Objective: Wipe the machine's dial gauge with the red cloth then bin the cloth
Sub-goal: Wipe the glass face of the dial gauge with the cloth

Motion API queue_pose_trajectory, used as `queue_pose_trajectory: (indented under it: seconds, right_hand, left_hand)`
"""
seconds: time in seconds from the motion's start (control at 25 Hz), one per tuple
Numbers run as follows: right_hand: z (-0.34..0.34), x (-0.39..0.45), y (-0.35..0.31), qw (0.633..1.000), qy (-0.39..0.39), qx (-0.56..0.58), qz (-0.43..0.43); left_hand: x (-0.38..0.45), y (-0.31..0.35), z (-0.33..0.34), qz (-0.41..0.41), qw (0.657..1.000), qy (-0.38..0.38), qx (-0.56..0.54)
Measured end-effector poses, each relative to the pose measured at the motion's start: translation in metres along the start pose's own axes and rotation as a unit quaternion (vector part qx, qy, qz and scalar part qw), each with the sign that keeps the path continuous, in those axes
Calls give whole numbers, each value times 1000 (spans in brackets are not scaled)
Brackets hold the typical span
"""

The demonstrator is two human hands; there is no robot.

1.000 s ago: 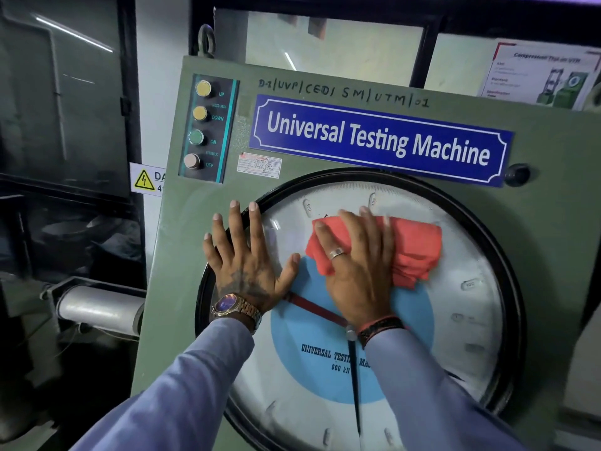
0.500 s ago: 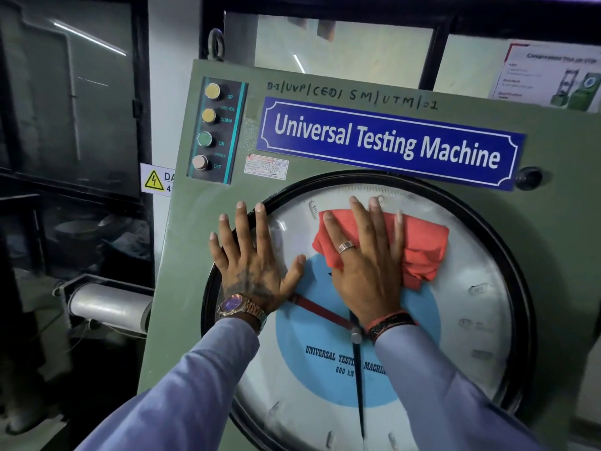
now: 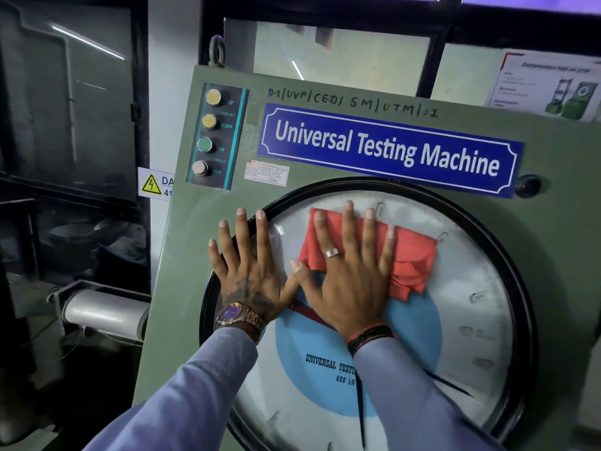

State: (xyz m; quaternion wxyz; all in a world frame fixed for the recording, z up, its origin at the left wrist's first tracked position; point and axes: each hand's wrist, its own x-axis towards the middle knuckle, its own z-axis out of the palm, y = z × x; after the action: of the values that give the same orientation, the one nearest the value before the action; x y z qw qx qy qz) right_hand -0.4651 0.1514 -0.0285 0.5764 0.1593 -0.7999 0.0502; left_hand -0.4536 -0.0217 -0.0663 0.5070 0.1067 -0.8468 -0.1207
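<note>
The large round dial gauge [image 3: 471, 320] has a black rim, a white scale and a blue centre, set in a green machine panel [image 3: 182, 255]. A folded red cloth [image 3: 413, 265] lies flat against the upper part of the glass. My right hand [image 3: 351, 275] presses on the cloth with fingers spread, covering its left half. My left hand [image 3: 250, 268] rests flat and spread across the dial's left rim, holding nothing. No bin is in view.
A button strip [image 3: 214, 135] marked UP, DOWN, ON, OFF sits at the panel's upper left. A blue "Universal Testing Machine" nameplate [image 3: 387, 148] runs above the dial, with a black knob [image 3: 527, 185] at its right. A white cylinder [image 3: 104, 312] projects left of the machine.
My right hand and the red cloth have slid upward on the glass toward the dial's top. My left hand stays pressed on the left rim.
</note>
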Motion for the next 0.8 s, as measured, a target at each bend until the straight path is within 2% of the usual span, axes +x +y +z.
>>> queue_pose_trajectory:
  seconds: [0.08,0.16,0.36,0.6,0.68,0.8]
  right_hand:
    - [-3,-3,5,999,-9,0,-36]
    - [-10,-4,29,1000,-8,-22,-16]
    - [-28,-1,100,984,24,-76,160]
    - [-40,26,126,958,73,-57,270]
    - [-45,36,129,963,67,-35,258]
    - [-55,63,120,982,24,-4,187]
  left_hand:
    - [0,-1,0,0,1000,5,-3]
    - [0,0,-2,-2,1000,8,-13]
    - [0,3,-6,-7,1000,-1,-23]
    - [1,0,-4,-3,1000,4,-20]
    - [1,0,-2,-3,1000,5,-17]
    - [1,1,-2,0,1000,4,-18]
